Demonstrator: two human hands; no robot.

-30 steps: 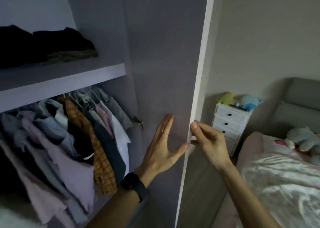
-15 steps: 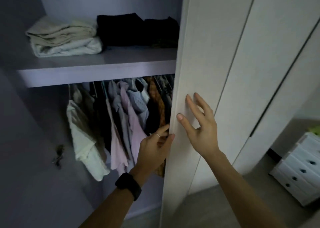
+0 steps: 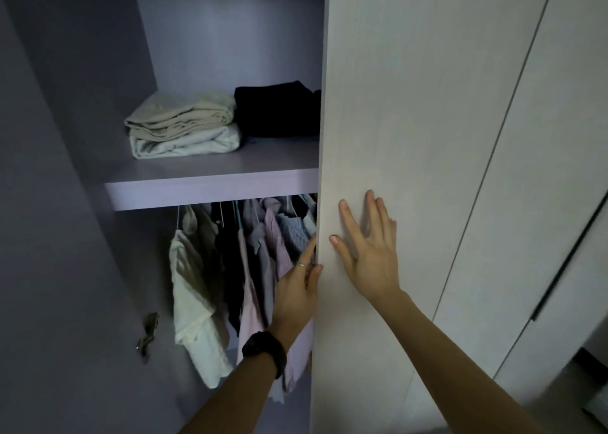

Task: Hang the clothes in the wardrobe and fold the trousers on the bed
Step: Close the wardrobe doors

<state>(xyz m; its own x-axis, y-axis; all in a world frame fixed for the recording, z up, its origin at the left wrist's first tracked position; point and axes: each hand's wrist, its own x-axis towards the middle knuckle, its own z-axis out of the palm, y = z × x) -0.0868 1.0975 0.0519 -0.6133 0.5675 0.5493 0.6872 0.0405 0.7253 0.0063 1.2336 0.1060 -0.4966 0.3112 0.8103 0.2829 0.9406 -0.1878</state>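
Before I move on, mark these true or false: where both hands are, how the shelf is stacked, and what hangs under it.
1. The right hand lies flat on the face of the wardrobe door, fingers spread. True.
2. On the shelf, the black folded clothes sit left of the pale folded stack. False: they sit to its right.
3. The hanging clothes are below the shelf. True.
4. The left hand holds a hanger. False: it holds the edge of the wardrobe door, thumb on the front.
5. The watch is on the right wrist. False: it is on the left wrist.
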